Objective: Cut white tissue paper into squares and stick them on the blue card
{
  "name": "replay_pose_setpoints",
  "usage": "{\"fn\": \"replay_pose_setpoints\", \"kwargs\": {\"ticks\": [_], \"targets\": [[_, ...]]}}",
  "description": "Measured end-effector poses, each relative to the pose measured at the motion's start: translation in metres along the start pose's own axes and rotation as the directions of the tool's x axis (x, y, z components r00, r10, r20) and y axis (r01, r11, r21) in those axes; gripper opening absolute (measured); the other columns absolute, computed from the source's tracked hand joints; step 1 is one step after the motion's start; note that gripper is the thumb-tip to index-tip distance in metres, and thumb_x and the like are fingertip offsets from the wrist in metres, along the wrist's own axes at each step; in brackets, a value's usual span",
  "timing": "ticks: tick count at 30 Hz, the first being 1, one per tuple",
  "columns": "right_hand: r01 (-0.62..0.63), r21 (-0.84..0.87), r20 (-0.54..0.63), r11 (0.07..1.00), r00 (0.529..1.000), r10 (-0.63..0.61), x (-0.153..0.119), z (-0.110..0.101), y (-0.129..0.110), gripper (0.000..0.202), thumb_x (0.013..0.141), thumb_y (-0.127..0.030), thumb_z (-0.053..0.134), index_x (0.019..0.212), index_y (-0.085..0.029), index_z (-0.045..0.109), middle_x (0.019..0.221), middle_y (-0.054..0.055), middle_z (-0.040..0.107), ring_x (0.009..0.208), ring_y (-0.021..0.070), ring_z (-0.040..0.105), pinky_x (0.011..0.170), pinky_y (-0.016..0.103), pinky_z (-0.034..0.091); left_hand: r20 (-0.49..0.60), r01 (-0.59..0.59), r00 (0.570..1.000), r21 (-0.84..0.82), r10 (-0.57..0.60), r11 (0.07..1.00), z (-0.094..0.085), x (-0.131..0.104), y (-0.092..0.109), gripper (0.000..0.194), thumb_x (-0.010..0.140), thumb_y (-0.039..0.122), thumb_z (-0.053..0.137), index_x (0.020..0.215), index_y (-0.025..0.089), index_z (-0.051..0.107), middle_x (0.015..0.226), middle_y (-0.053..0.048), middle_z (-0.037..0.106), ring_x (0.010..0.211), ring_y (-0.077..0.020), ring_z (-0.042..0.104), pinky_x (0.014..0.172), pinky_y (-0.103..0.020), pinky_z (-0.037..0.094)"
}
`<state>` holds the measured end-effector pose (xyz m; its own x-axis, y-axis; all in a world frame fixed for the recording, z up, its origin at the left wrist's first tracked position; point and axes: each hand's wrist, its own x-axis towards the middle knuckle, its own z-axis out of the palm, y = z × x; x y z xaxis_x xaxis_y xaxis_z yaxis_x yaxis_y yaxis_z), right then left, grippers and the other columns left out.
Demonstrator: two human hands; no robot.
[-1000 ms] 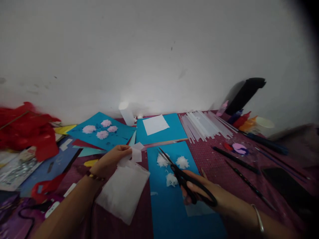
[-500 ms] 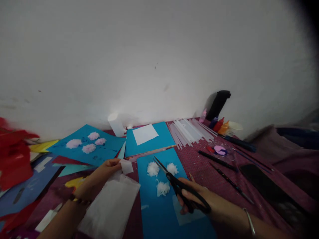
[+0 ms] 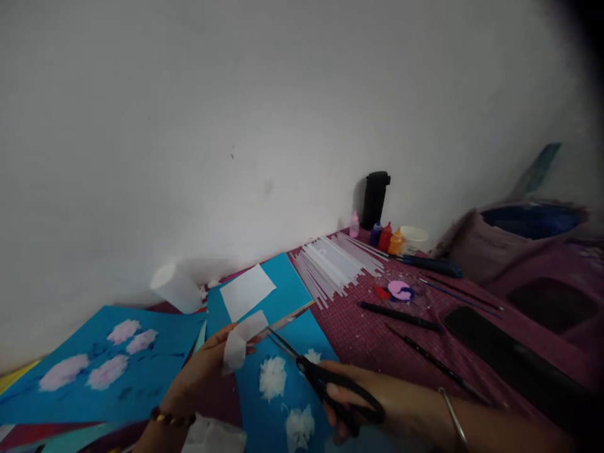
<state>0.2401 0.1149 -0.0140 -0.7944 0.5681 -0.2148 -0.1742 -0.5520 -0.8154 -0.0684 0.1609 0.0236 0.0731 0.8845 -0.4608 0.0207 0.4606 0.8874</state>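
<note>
My left hand [image 3: 207, 355] grips a folded strip of thin white paper [image 3: 250, 327] between thumb and fingers. My right hand [image 3: 372, 387] is closed round the handles of black scissors [image 3: 302, 362]. Their slightly parted blades point at the strip, the tips close to its right edge; whether they touch I cannot tell. Beneath lies a blue card [image 3: 252, 377] bearing white ruffled paper tufts, one of them [image 3: 272, 379] just below the blades. Below my left wrist rests a crumpled white translucent sheet [image 3: 214, 435], cut off by the frame.
A painted blue sheet [image 3: 160, 340] with pinkish tufts lies left, by a white cylinder [image 3: 174, 289]. Behind are a white paper square [image 3: 248, 292] on blue card and many pale strips [image 3: 330, 267]. Paint bottles [image 3: 385, 238], a paint smear [image 3: 400, 290] and brushes [image 3: 438, 365] sit right.
The view has swung, so the table sits differently in it. My left hand has raised the paper strip towards the scissors, and the blade tips are now closer to it.
</note>
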Motion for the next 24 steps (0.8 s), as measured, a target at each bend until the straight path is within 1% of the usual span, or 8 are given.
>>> {"fn": "replay_pose_setpoints", "kwargs": {"ticks": [3,7,10,12,15,18,22,24], "targets": [[-0.021,-0.012,-0.019,1.0,1.0,0.021,0.011,0.0,-0.001,0.055,0.072,-0.064,0.066,0.092,-0.016,0.047,0.073,-0.003,0.057,0.055,0.006,0.056,0.05,0.017,0.037,0.024,-0.038,0.999,0.002,0.038,0.999,0.004,0.005,-0.003,0.039,0.068,0.036,0.076,0.104,0.023,0.07,0.102,-0.009,0.072,0.096,-0.0268,0.064,0.077,-0.031,0.048],[-0.074,0.023,-0.036,0.997,0.997,0.075,0.027,0.004,0.0,0.06,0.066,-0.066,0.069,0.089,-0.017,0.044,0.07,-0.004,0.057,0.051,0.0057,0.053,0.051,0.02,0.042,0.044,-0.074,0.997,0.071,0.071,0.995,0.009,0.008,-0.01,0.036,0.073,0.032,0.072,0.108,0.022,0.07,0.107,-0.007,0.071,0.09,-0.0239,0.064,0.072,-0.027,0.047],[-0.083,0.071,-0.048,0.994,0.995,0.087,0.034,0.009,0.0,0.063,0.063,-0.066,0.072,0.09,-0.017,0.043,0.068,-0.004,0.056,0.051,0.0058,0.054,0.05,0.019,0.042,0.084,-0.083,0.993,0.021,0.081,0.996,0.012,0.008,-0.014,0.038,0.076,0.03,0.07,0.113,0.021,0.068,0.105,-0.008,0.071,0.088,-0.0244,0.064,0.07,-0.028,0.048],[-0.071,0.095,-0.049,0.993,0.996,0.076,0.035,0.012,0.0,0.063,0.062,-0.066,0.073,0.09,-0.017,0.043,0.067,-0.004,0.056,0.05,0.0059,0.054,0.05,0.019,0.042,0.063,-0.094,0.993,-0.032,0.096,0.995,0.011,0.008,-0.015,0.041,0.076,0.03,0.07,0.116,0.02,0.066,0.104,-0.009,0.071,0.089,-0.0247,0.064,0.069,-0.028,0.048],[-0.061,0.091,-0.028,0.994,0.998,0.063,0.03,0.015,0.001,0.062,0.065,-0.065,0.071,0.091,-0.017,0.043,0.07,-0.003,0.057,0.052,0.006,0.055,0.05,0.019,0.043,-0.016,-0.111,0.994,-0.103,0.11,0.989,0.008,0.007,-0.014,0.046,0.071,0.031,0.075,0.116,0.021,0.066,0.101,-0.008,0.072,0.089,-0.0242,0.065,0.07,-0.026,0.049],[-0.063,0.079,-0.011,0.995,0.998,0.064,0.026,0.013,0.002,0.059,0.068,-0.064,0.07,0.091,-0.017,0.044,0.071,-0.003,0.057,0.053,0.0058,0.055,0.051,0.019,0.043,-0.052,-0.116,0.992,-0.101,0.111,0.988,0.004,0.008,-0.014,0.047,0.068,0.034,0.078,0.112,0.021,0.067,0.092,-0.007,0.073,0.082,-0.0231,0.066,0.067,-0.026,0.049],[-0.038,0.098,-0.033,0.994,0.999,0.041,0.026,0.009,0.003,0.056,0.071,-0.063,0.068,0.092,-0.016,0.046,0.07,-0.003,0.056,0.052,0.0063,0.055,0.054,0.021,0.045,-0.067,-0.077,0.995,0.004,0.077,0.997,-0.003,0.016,-0.013,0.041,0.067,0.042,0.076,0.097,0.015,0.071,0.067,-0.005,0.07,0.055,-0.0167,0.06,0.049,-0.024,0.043],[-0.013,0.108,-0.043,0.994,0.999,0.017,0.026,0.007,0.002,0.054,0.073,-0.062,0.067,0.091,-0.015,0.047,0.071,-0.003,0.056,0.053,0.0059,0.054,0.055,0.022,0.046,-0.093,-0.067,0.993,0.086,0.075,0.994,-0.004,0.02,-0.011,0.042,0.066,0.043,0.076,0.093,0.012,0.07,0.058,-0.003,0.066,0.047,-0.015,0.056,0.043,-0.023,0.039]]}}
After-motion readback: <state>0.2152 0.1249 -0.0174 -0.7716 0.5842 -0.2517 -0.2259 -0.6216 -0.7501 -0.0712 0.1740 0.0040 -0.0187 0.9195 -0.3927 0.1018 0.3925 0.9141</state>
